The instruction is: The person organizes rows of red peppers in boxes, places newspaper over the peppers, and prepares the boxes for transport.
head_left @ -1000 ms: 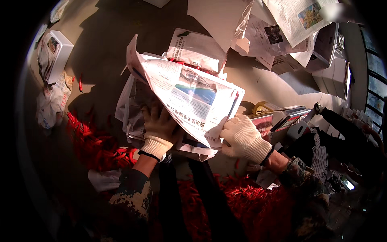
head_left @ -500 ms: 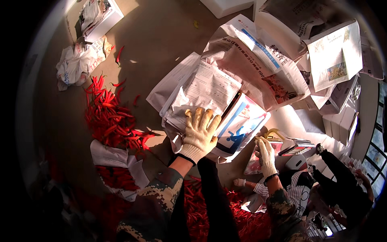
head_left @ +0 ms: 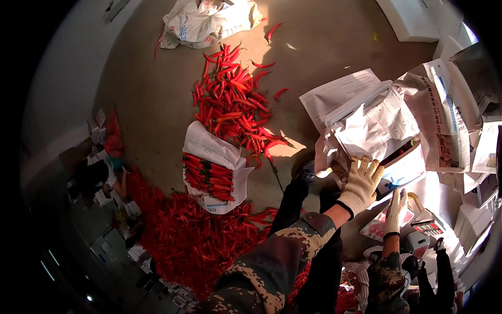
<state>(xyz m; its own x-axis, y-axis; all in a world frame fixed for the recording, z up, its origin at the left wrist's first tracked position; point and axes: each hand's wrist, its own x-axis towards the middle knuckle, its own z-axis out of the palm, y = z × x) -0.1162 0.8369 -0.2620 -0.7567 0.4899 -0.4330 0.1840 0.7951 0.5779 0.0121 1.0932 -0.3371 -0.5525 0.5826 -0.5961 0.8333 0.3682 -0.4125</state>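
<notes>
My left hand point(head_left: 361, 183), in a cream knit glove, lies with fingers spread at the near edge of a box lined with newspaper. Crumpled newspaper sheets point(head_left: 377, 128) cover most of its top. A dark gap with a little red shows beside the paper, next to the white side panel with a blue print point(head_left: 405, 170). My right hand point(head_left: 395, 213), gloved too, is just below that panel with its fingers stretched upward. Whether it touches the panel I cannot tell. A printed newspaper sheet point(head_left: 438, 131) spreads out from the box's right side.
Loose red chillies point(head_left: 235, 99) lie on the floor left of the box. Chillies lined up in a newspaper wrap point(head_left: 208, 178) sit below them, near a large chilli heap point(head_left: 193, 240). A white sack point(head_left: 206, 23) is at the far side. A scale point(head_left: 429, 226) and other people are at right.
My view has swung left, so the box and chillies appear farther right. My left hand has slid from the top of the newspaper to the box's near edge.
</notes>
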